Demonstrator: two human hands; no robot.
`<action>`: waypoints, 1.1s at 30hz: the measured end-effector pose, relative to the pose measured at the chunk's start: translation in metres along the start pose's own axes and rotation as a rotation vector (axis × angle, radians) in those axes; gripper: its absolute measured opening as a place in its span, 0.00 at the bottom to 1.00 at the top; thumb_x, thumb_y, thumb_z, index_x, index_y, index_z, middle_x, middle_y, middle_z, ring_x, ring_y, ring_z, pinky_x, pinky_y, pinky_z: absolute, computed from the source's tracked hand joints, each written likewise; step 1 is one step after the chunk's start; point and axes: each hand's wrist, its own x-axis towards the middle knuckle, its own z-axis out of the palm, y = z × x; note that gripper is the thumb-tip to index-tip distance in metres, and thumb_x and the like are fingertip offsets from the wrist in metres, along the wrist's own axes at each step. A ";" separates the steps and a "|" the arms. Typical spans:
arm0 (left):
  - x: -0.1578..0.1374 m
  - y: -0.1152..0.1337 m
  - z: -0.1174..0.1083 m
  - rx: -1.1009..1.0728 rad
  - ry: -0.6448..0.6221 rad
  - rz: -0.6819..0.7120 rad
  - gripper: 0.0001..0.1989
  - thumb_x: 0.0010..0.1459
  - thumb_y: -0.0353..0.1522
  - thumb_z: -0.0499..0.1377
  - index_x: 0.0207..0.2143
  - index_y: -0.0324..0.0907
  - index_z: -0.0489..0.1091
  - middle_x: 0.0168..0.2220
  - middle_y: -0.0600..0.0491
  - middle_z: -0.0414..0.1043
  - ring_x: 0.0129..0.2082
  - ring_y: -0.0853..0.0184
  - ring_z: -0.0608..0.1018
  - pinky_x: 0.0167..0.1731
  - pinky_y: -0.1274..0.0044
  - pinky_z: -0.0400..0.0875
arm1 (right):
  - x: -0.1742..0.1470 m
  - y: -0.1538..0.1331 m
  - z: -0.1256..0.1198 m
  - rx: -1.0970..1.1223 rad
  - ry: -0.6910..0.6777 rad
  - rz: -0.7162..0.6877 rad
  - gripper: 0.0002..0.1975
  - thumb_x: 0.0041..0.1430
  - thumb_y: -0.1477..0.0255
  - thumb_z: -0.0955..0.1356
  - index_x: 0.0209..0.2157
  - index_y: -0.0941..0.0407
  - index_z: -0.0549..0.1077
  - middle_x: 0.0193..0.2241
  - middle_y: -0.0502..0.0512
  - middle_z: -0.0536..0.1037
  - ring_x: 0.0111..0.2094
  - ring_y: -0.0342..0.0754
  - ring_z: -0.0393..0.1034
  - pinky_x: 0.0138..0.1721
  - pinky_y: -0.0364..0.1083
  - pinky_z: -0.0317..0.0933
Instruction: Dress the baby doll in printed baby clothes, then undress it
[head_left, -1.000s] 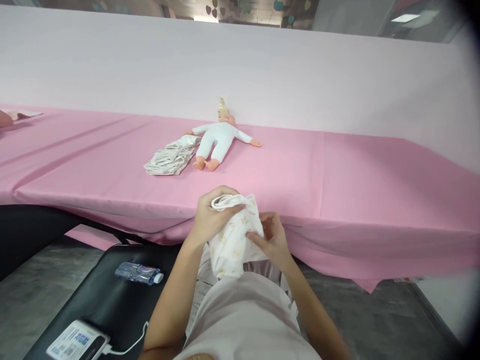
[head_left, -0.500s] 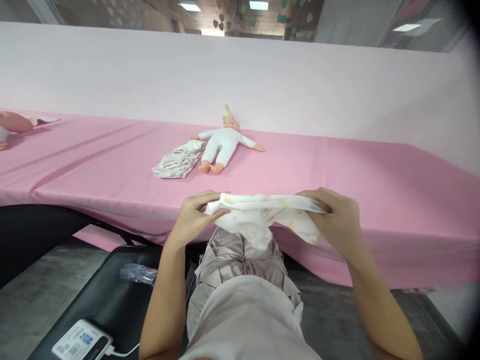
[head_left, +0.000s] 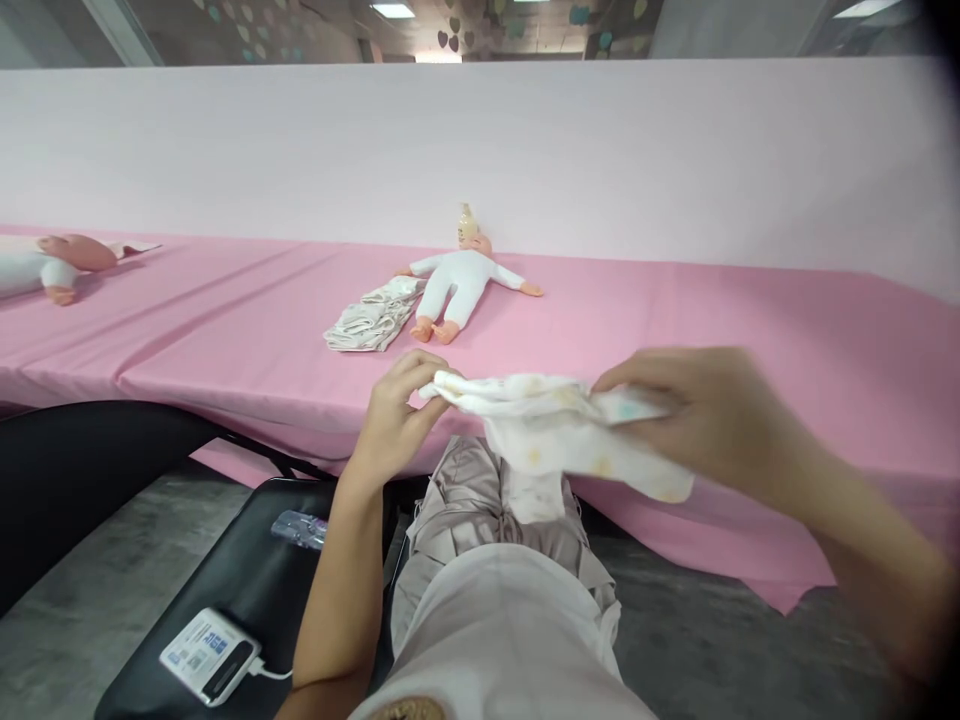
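White baby pants (head_left: 540, 410) with a pale yellow and green print stretch between my two hands above my lap. At the left end of the bunched waistband, my left hand (head_left: 401, 415) is closed, pinching the cloth. My right hand (head_left: 694, 410), blurred by motion, grips the other end, and part of the fabric hangs down below it. Beyond my hands, a baby doll (head_left: 459, 285) in a white suit lies on its back on the pink-covered table (head_left: 637, 320). A folded stack of pale cloth (head_left: 375, 315) lies beside its legs.
A pump bottle (head_left: 466, 222) stands behind the doll's head. Another doll (head_left: 67, 265) lies at the far left. On the black chair (head_left: 247, 560) to my left are a clear plastic packet (head_left: 300, 528) and a white device (head_left: 210, 655) with a cable.
My right hand has moved outward to the right, pulling the pants' waistband. The cloth is now more bunched at my left hand. The view has shifted slightly left.
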 end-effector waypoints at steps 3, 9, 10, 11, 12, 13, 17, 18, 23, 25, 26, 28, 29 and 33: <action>0.003 0.005 0.002 0.030 -0.054 0.014 0.03 0.56 0.27 0.56 0.32 0.40 0.70 0.34 0.52 0.69 0.37 0.65 0.70 0.39 0.74 0.63 | -0.001 0.000 -0.005 0.008 0.015 0.017 0.11 0.50 0.76 0.63 0.29 0.54 0.77 0.24 0.49 0.78 0.22 0.45 0.69 0.22 0.42 0.56; 0.007 0.012 0.005 -0.036 -0.083 0.061 0.04 0.56 0.28 0.57 0.32 0.40 0.72 0.34 0.52 0.71 0.36 0.66 0.71 0.39 0.74 0.64 | -0.010 -0.004 -0.023 -0.043 0.132 0.113 0.08 0.51 0.73 0.66 0.28 0.52 0.78 0.21 0.48 0.76 0.19 0.44 0.66 0.19 0.42 0.53; 0.006 0.014 0.006 -0.036 -0.095 0.068 0.04 0.56 0.28 0.58 0.32 0.41 0.73 0.34 0.53 0.71 0.36 0.66 0.71 0.40 0.73 0.63 | -0.014 -0.003 -0.025 -0.055 0.168 0.158 0.07 0.52 0.72 0.66 0.29 0.51 0.78 0.21 0.48 0.76 0.19 0.44 0.66 0.19 0.42 0.54; 0.006 0.015 0.007 -0.028 -0.110 0.073 0.04 0.55 0.27 0.58 0.32 0.41 0.73 0.34 0.53 0.72 0.36 0.66 0.71 0.40 0.73 0.63 | -0.018 -0.002 -0.027 -0.048 0.161 0.166 0.06 0.52 0.71 0.67 0.29 0.50 0.78 0.22 0.48 0.76 0.20 0.44 0.66 0.19 0.42 0.55; 0.004 0.017 0.008 -0.011 -0.127 0.077 0.04 0.55 0.26 0.58 0.31 0.41 0.73 0.34 0.53 0.73 0.35 0.66 0.71 0.40 0.73 0.63 | -0.024 0.000 -0.027 -0.036 0.146 0.165 0.06 0.52 0.70 0.68 0.28 0.50 0.78 0.22 0.48 0.76 0.20 0.44 0.66 0.20 0.42 0.55; 0.002 0.019 0.011 0.007 -0.150 0.073 0.05 0.54 0.25 0.58 0.31 0.41 0.73 0.33 0.54 0.73 0.35 0.66 0.71 0.39 0.74 0.63 | -0.029 0.003 -0.026 -0.023 0.143 0.187 0.05 0.52 0.70 0.68 0.28 0.50 0.78 0.22 0.48 0.76 0.20 0.44 0.67 0.20 0.42 0.56; -0.011 0.026 0.025 -0.054 -0.132 -0.013 0.09 0.53 0.22 0.55 0.30 0.41 0.73 0.34 0.54 0.72 0.31 0.70 0.72 0.30 0.79 0.64 | -0.046 0.010 -0.006 0.086 0.164 0.392 0.04 0.50 0.73 0.70 0.29 0.51 0.78 0.27 0.49 0.78 0.26 0.45 0.71 0.24 0.42 0.61; -0.014 0.027 0.029 -0.045 -0.083 -0.041 0.10 0.53 0.22 0.54 0.32 0.41 0.73 0.37 0.53 0.72 0.32 0.70 0.73 0.29 0.79 0.65 | -0.048 0.011 0.003 0.141 0.069 0.415 0.06 0.49 0.74 0.70 0.30 0.51 0.79 0.28 0.49 0.79 0.27 0.46 0.72 0.26 0.42 0.62; -0.014 0.023 0.032 0.030 0.011 -0.037 0.12 0.53 0.21 0.50 0.33 0.41 0.70 0.54 0.49 0.64 0.48 0.64 0.72 0.44 0.74 0.69 | -0.055 0.010 0.056 0.388 -0.245 0.496 0.12 0.52 0.77 0.64 0.35 0.53 0.79 0.31 0.51 0.79 0.28 0.46 0.71 0.25 0.42 0.60; -0.009 0.019 0.029 -0.067 -0.026 0.025 0.10 0.55 0.21 0.49 0.31 0.41 0.68 0.56 0.49 0.62 0.56 0.62 0.67 0.52 0.70 0.65 | -0.059 0.007 0.076 0.482 -0.226 0.471 0.09 0.52 0.76 0.65 0.32 0.55 0.77 0.29 0.51 0.77 0.28 0.45 0.69 0.26 0.41 0.60; -0.007 0.017 0.027 -0.138 -0.053 0.043 0.09 0.56 0.22 0.49 0.30 0.41 0.67 0.57 0.48 0.61 0.58 0.61 0.65 0.54 0.68 0.64 | -0.062 0.005 0.085 0.532 -0.199 0.450 0.07 0.51 0.76 0.66 0.31 0.55 0.76 0.29 0.51 0.76 0.29 0.45 0.69 0.28 0.42 0.61; -0.004 0.015 0.025 -0.297 -0.100 0.033 0.08 0.58 0.25 0.50 0.27 0.41 0.65 0.60 0.49 0.58 0.58 0.60 0.65 0.52 0.68 0.66 | -0.066 -0.003 0.106 0.632 -0.104 0.414 0.05 0.49 0.78 0.67 0.30 0.56 0.74 0.33 0.53 0.74 0.33 0.46 0.69 0.33 0.43 0.64; -0.004 0.015 0.026 -0.375 -0.111 0.008 0.08 0.58 0.26 0.51 0.26 0.40 0.64 0.60 0.49 0.58 0.57 0.59 0.66 0.50 0.68 0.68 | -0.068 -0.008 0.117 0.675 -0.044 0.402 0.06 0.49 0.78 0.67 0.30 0.56 0.73 0.36 0.54 0.74 0.37 0.47 0.70 0.38 0.44 0.65; -0.009 0.024 0.031 -0.663 -0.177 -0.135 0.08 0.57 0.26 0.54 0.24 0.40 0.61 0.61 0.50 0.58 0.47 0.61 0.74 0.38 0.72 0.73 | -0.068 -0.027 0.152 0.803 0.208 0.440 0.22 0.46 0.78 0.70 0.45 0.52 0.68 0.50 0.57 0.68 0.51 0.51 0.65 0.48 0.48 0.65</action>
